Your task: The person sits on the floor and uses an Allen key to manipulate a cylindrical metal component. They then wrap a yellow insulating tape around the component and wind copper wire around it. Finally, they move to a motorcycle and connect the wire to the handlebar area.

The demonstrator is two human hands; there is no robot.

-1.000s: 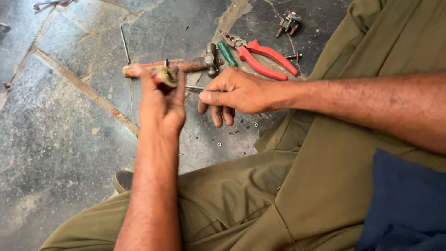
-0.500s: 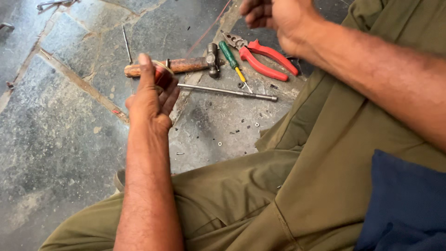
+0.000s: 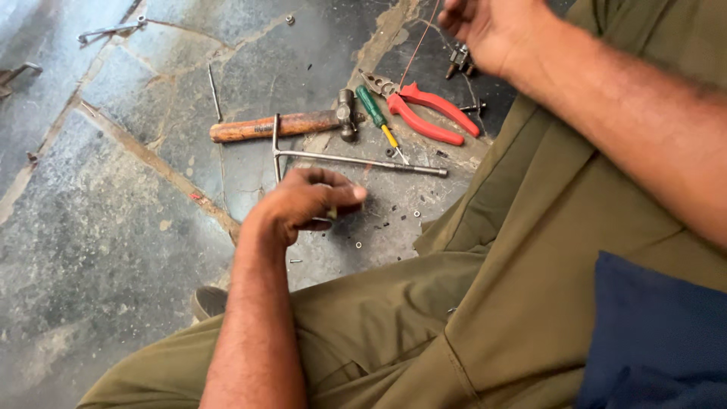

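Left hand [image 3: 307, 203] curled on small hidden part; right hand [image 3: 492, 30] loosely pinched thin wire [image 3: 415, 45], light, springy; grip near end.

I see no packages, labels, signs or screens anywhere on the stone floor [image 3: 113, 227] in front of me here.

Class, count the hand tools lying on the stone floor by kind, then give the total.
Hammer: 1
Screwdriver: 1
Pliers: 1
T-handle wrench: 1
Total: 4
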